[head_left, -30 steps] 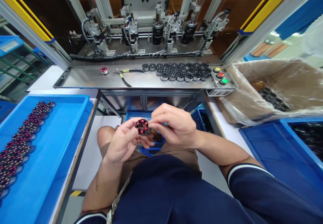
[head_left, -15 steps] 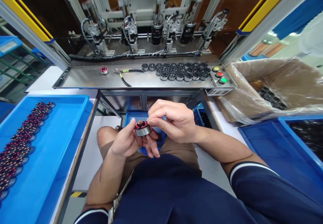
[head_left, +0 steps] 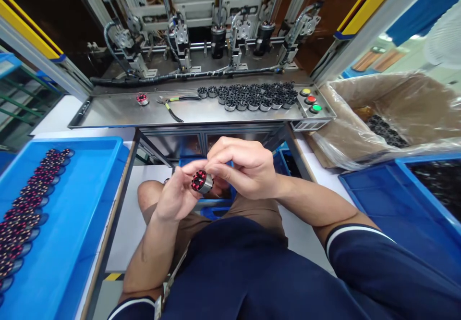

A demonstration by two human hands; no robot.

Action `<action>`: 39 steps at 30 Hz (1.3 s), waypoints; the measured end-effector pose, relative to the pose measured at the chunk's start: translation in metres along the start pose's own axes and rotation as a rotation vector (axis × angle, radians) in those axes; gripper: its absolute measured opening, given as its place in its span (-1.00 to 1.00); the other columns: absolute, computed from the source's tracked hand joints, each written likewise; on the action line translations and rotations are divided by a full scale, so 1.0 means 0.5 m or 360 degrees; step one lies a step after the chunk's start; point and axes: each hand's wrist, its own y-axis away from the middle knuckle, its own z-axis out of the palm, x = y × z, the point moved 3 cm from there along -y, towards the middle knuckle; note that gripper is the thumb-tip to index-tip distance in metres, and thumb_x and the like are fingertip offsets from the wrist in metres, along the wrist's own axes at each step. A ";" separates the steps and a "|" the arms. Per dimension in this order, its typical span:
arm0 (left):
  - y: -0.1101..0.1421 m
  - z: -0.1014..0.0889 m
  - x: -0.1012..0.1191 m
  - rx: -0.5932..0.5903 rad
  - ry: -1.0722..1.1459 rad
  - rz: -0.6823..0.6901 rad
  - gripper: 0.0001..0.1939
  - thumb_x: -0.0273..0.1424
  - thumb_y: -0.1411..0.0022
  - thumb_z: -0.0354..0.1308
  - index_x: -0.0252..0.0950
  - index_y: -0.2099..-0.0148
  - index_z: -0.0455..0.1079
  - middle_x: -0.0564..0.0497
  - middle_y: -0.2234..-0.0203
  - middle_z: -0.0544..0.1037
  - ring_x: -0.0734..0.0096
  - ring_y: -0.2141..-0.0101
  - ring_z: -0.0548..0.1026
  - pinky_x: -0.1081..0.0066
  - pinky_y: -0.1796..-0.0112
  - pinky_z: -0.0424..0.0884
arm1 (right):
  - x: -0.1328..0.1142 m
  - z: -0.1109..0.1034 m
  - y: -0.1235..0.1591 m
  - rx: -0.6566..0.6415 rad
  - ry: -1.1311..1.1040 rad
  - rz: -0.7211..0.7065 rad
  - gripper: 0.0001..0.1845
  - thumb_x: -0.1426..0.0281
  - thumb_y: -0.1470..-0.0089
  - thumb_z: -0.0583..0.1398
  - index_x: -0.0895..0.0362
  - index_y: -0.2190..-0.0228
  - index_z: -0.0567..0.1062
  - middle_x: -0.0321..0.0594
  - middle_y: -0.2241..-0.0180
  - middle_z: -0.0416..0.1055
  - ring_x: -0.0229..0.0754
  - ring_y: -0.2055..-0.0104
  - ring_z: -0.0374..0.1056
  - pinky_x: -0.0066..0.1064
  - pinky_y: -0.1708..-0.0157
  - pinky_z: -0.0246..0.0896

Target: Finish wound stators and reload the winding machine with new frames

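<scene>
A motor stator (head_left: 202, 181), a silvery ring with red windings on its face, is in my left hand (head_left: 177, 192). That face is tilted toward the lower left. My right hand (head_left: 245, 166) is closed in a pinch at the stator's upper right edge. Whatever lies between its thumb and forefinger is too small to make out. Beyond my hands, a single wound stator (head_left: 142, 99) stands on the metal ledge (head_left: 118, 113). Cutting pliers (head_left: 175, 104) with black and yellow handles lie to its right.
Several unwound black stators (head_left: 254, 96) stand on the ledge's right half, beside yellow, red and green buttons (head_left: 311, 100). A blue tray (head_left: 77, 204) at left holds rows of wound stators. At right are a plastic-lined carton (head_left: 421, 113) and a blue bin (head_left: 374, 200).
The stator has been turned in my left hand, so its wound face now points to the lower left. My right hand stays pinched at its edge. The camera view has shifted slightly.
</scene>
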 end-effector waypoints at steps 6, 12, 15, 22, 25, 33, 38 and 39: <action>0.015 0.011 0.005 0.0092 -0.0072 0.0017 -0.66 -0.15 -0.21 0.31 -0.23 0.06 0.49 -0.03 0.40 0.62 0.31 0.51 0.60 0.42 0.57 0.51 | 0.001 -0.010 0.003 0.0058 0.0096 -0.0027 -0.86 0.51 -0.24 0.24 0.18 0.39 0.52 -0.26 0.43 0.46 -0.31 0.37 0.40 -0.45 0.34 0.40; 0.019 0.010 0.012 0.0220 -0.0120 0.0486 -0.65 -0.36 0.02 0.49 -0.11 0.20 0.43 0.06 0.08 0.57 0.28 0.14 0.62 0.33 0.22 0.62 | 0.000 -0.012 0.003 0.0141 0.0108 -0.0006 -0.85 0.51 -0.24 0.23 0.18 0.41 0.51 -0.26 0.44 0.46 -0.30 0.38 0.41 -0.44 0.33 0.40; 0.014 0.008 0.009 0.0247 -0.0098 0.0550 -0.57 -0.38 0.08 0.52 -0.08 0.16 0.46 0.07 0.10 0.57 0.28 0.05 0.59 0.34 0.11 0.58 | 0.004 -0.011 0.000 0.0110 0.0049 -0.0053 -0.86 0.53 -0.24 0.24 0.18 0.40 0.50 -0.27 0.44 0.45 -0.30 0.36 0.41 -0.44 0.32 0.40; 0.012 0.007 -0.011 0.0204 -0.0230 0.0299 -0.63 -0.22 -0.04 0.46 -0.19 0.11 0.53 0.00 0.31 0.60 0.39 0.39 0.60 0.45 0.40 0.54 | 0.016 -0.018 0.001 0.0067 0.0075 -0.0082 -0.84 0.50 -0.28 0.20 0.16 0.39 0.50 -0.27 0.44 0.45 -0.30 0.34 0.41 -0.44 0.31 0.39; 0.011 0.006 -0.003 0.0296 -0.0290 0.0490 -0.71 -0.26 -0.04 0.47 -0.17 0.18 0.56 -0.03 0.17 0.61 0.40 0.30 0.61 0.45 0.31 0.56 | 0.004 -0.016 0.012 0.0171 0.0108 -0.0045 -0.87 0.52 -0.23 0.24 0.17 0.39 0.51 -0.27 0.43 0.46 -0.30 0.36 0.40 -0.45 0.33 0.38; 0.000 -0.006 0.021 0.0308 -0.0465 0.0835 -0.69 -0.36 -0.03 0.47 -0.12 0.14 0.56 -0.01 0.12 0.61 0.33 0.24 0.64 0.28 0.16 0.60 | 0.000 0.025 0.065 0.0243 -0.0548 0.0873 -0.83 0.44 -0.15 0.31 0.20 0.47 0.51 -0.29 0.49 0.44 -0.34 0.46 0.35 -0.50 0.47 0.30; 0.011 -0.004 0.032 0.0380 -0.0501 0.0818 -0.58 -0.40 0.03 0.51 -0.14 0.09 0.53 -0.01 0.12 0.63 0.27 0.20 0.65 0.29 0.16 0.62 | 0.050 0.065 0.095 0.0174 -0.1283 0.1351 -0.69 0.25 0.01 0.44 0.21 0.49 0.51 -0.33 0.55 0.46 -0.36 0.54 0.36 -0.54 0.53 0.30; 0.015 -0.002 0.037 0.0409 -0.0536 0.0830 -0.57 -0.43 0.05 0.52 -0.15 0.10 0.52 -0.01 0.13 0.63 0.27 0.19 0.64 0.30 0.16 0.62 | 0.062 0.069 0.100 0.0174 -0.1346 0.1394 -0.69 0.24 0.05 0.46 0.20 0.47 0.53 -0.32 0.54 0.48 -0.36 0.53 0.37 -0.55 0.53 0.30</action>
